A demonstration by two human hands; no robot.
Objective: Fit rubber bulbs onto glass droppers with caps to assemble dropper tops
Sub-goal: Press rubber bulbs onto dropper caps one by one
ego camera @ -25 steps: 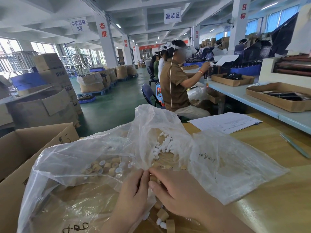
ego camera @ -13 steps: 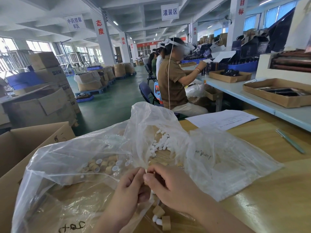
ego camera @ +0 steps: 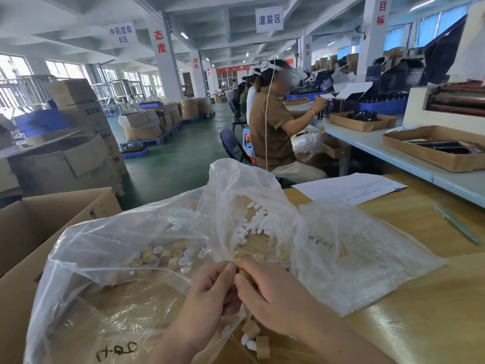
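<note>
My left grip (ego camera: pixel 210 292) and my right grip (ego camera: pixel 270 292) meet fingertip to fingertip over the near edge of the clear plastic bag (ego camera: pixel 362 264). Both are clamped on one tan cap (ego camera: pixel 243 275), pinched between them. Whether a bulb or glass dropper sits on it, I cannot tell. White rubber bulbs (ego camera: pixel 253 224) lie heaped in the bag's middle fold. Loose caps (ego camera: pixel 162 257) lie under its left part. A few capped pieces (ego camera: pixel 256 338) lie at its near edge. The bag lies on the desk (ego camera: pixel 420 311), with a cardboard box (ego camera: pixel 39 232) at its left.
</note>
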